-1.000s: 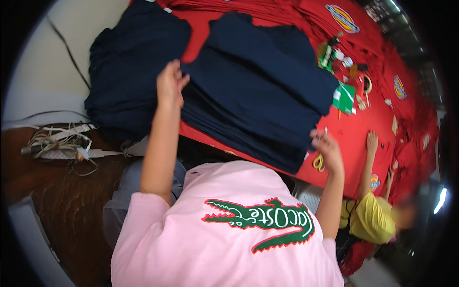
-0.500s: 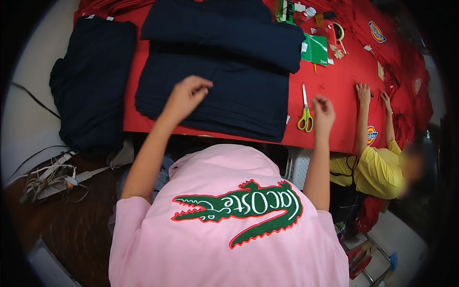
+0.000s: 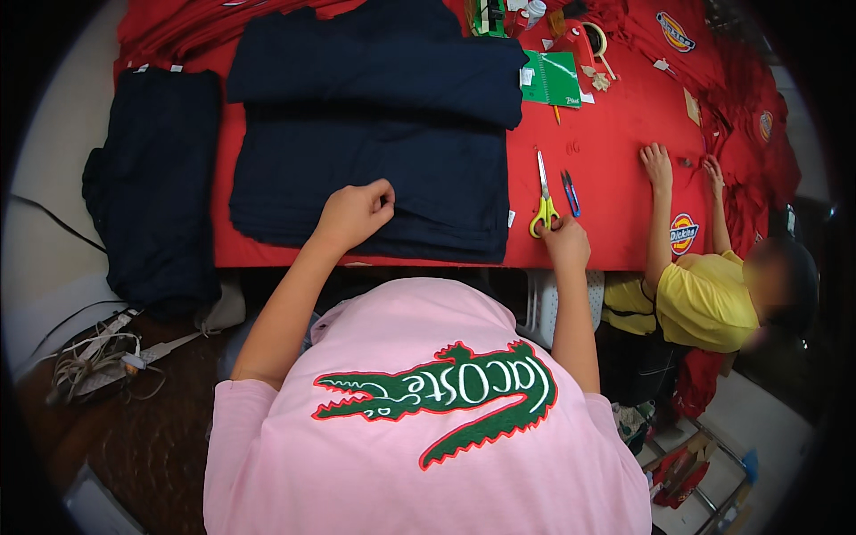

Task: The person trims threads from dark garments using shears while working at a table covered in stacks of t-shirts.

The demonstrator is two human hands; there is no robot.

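A layered stack of dark navy cloth (image 3: 374,169) lies on the red-covered table, with a folded navy piece (image 3: 374,76) across its far part. My left hand (image 3: 358,214) is over the stack's near part, its fingers curled in a closed pinch; whatever may be between them is hidden. To the right of the stack are scissors (image 3: 543,192) with yellow-green handles, blades pointing away from me. My right hand (image 3: 565,241) has its fingertips closed at the handles. Blue thread snips (image 3: 571,193) lie just right of the scissors.
More navy cloth (image 3: 160,187) hangs over the table's left end. Beyond the scissors sit a green notebook (image 3: 551,78), a pencil (image 3: 556,114) and a tape roll (image 3: 595,41). A co-worker in a yellow top (image 3: 704,299) handles red cloth at right. Cables (image 3: 98,352) lie tangled at lower left.
My right hand has come down and left to the scissors' handles, and the snips now show. My left hand has lowered toward the stack's near edge, its fingers curling in. The view has shifted slightly.
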